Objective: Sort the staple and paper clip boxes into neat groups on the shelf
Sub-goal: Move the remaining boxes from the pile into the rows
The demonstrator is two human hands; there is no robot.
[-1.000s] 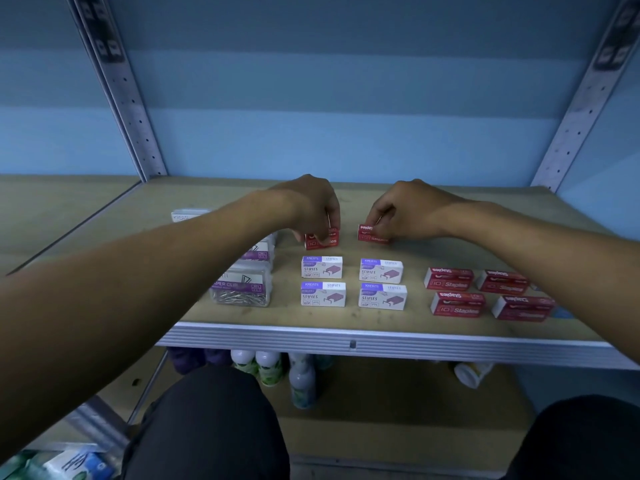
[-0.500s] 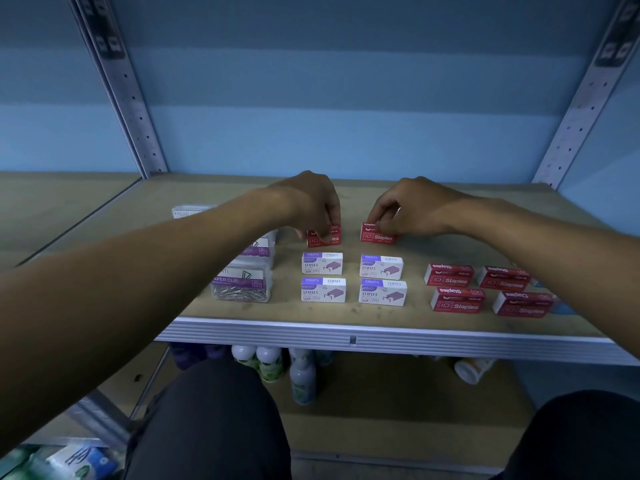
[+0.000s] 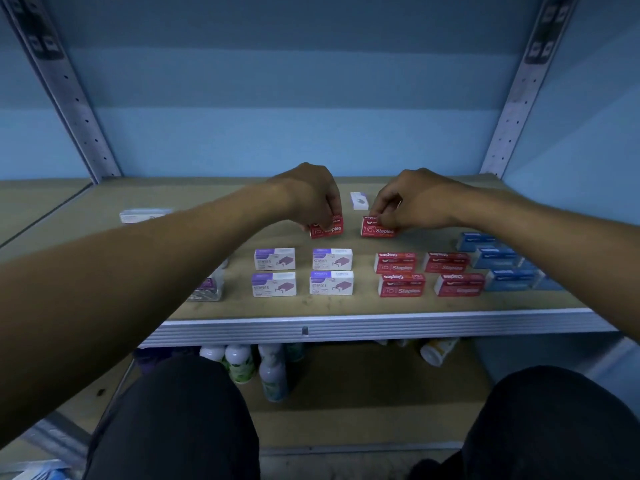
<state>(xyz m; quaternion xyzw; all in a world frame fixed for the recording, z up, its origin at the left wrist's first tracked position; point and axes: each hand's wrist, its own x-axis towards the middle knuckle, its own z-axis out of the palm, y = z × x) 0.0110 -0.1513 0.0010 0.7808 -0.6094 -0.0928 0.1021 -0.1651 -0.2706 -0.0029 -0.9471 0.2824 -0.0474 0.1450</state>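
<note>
Left hand [image 3: 311,195] over the shelf [image 3: 221,202], knuckles up, wrist bent down, forearm running in from the lower left. Its fingers [image 3: 334,211] curl down and pinch a red staple box [image 3: 327,228] by its top edge. Box long axis runs left-right, slightly skewed; printed face toward the camera, "Staples" reading upright. Whether its underside touches the board or is just clear, cannot tell.

Right hand [image 3: 415,199] mirrors it: knuckles up, forearm coming in from the right. Its fingers [image 3: 381,216] are curled and grip a second red staple box [image 3: 378,227] at the top, thumb side to the front. Long axis left-right, label facing the camera and upright. The two held boxes sit side by side with a gap between them.

Just beyond the gap between the two sets of fingers, a small white box [image 3: 359,200] lies on the shelf, end toward the camera.

Nearer than the left fingers: four white-and-purple staple boxes [image 3: 303,271] in a two-by-two block, long axes left-right. Nearer than the right fingers: four red staple boxes [image 3: 427,274], also two by two, labels partly upside down. Right of those, under the right forearm, blue boxes [image 3: 498,263], partly hidden.

Left of the white block, under the left forearm, a clear paper clip box [image 3: 207,289], mostly covered.
</note>
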